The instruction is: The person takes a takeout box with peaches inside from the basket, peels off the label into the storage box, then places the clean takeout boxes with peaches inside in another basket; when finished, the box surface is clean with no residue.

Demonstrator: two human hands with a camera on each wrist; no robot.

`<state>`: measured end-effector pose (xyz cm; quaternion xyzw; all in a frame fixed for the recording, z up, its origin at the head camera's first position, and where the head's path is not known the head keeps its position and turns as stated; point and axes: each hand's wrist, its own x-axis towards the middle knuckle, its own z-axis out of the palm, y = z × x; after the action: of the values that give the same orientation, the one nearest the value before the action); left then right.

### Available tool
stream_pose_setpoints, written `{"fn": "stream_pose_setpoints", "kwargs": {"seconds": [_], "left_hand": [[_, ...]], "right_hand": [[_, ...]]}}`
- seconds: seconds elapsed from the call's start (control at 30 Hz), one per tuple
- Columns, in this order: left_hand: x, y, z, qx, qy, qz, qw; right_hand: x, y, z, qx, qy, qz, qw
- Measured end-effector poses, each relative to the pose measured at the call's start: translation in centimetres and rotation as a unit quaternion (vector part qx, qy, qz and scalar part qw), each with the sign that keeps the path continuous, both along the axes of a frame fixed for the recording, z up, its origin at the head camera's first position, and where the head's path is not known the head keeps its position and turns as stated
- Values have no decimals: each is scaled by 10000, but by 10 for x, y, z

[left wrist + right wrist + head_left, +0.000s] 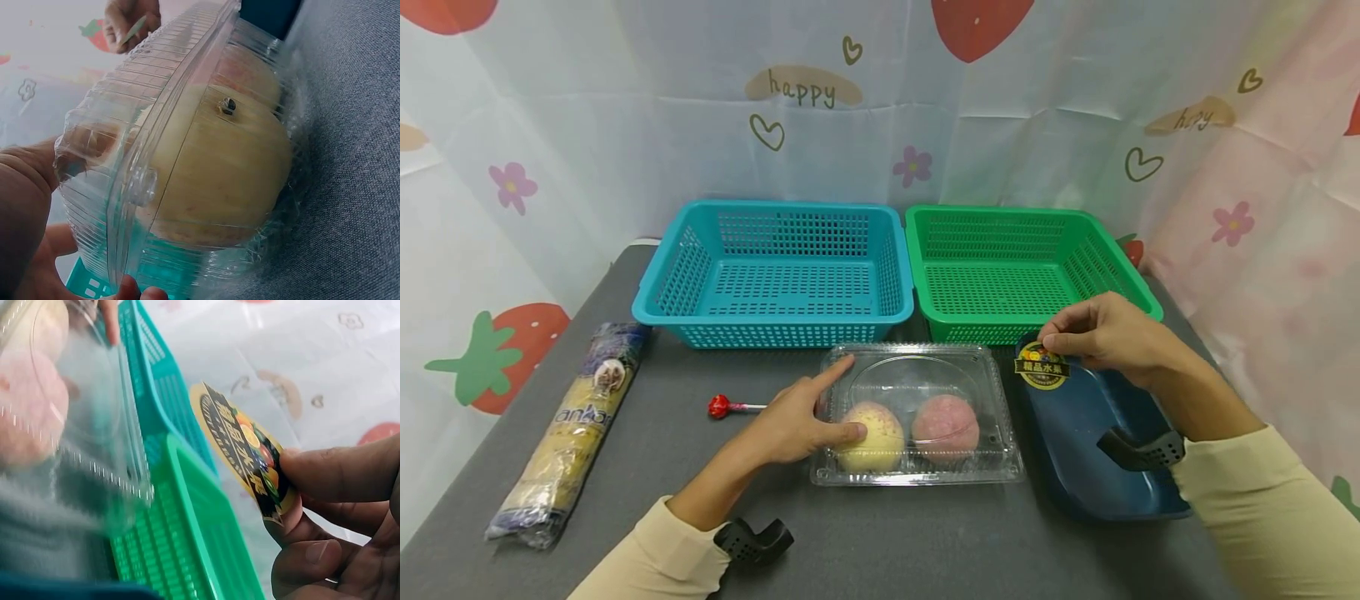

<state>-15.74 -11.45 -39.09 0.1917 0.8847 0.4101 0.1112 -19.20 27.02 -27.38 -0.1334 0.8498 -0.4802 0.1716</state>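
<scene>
My right hand (1108,342) pinches a round black-and-gold fruit sticker (1042,367) between thumb and fingers, above the far left corner of a dark blue tray (1075,442). In the right wrist view the sticker (247,456) is held at its edge. A lidded clear plastic box (917,367) stands left of the tray, with a yellowish round fruit (871,437) and a pink one (946,427) inside. My left hand (797,417) holds the box's left end, its thumb across the lid and index finger along the rim. In the left wrist view curled fingertips (128,289) show beside the box.
Behind the box stand a blue basket (775,321) and a green basket (1000,321), side by side. A red lollipop (718,407) lies left of my left hand. Farther left is a long wrapped pack of noodles (568,433). A printed curtain (850,150) hangs behind the table.
</scene>
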Motion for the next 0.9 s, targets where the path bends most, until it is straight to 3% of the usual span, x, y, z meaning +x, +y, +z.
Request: {"fn": "stream_pose_setpoints", "kwargs": {"seconds": [0.37, 0.9], "left_hand": [[0, 0, 0, 6, -19, 46, 10000], [1, 1, 2, -35, -71, 79, 9999]], "right_hand": [[-8, 36, -22, -101, -334, 18, 9994], [-9, 59, -58, 280, -770, 107, 9966]]}}
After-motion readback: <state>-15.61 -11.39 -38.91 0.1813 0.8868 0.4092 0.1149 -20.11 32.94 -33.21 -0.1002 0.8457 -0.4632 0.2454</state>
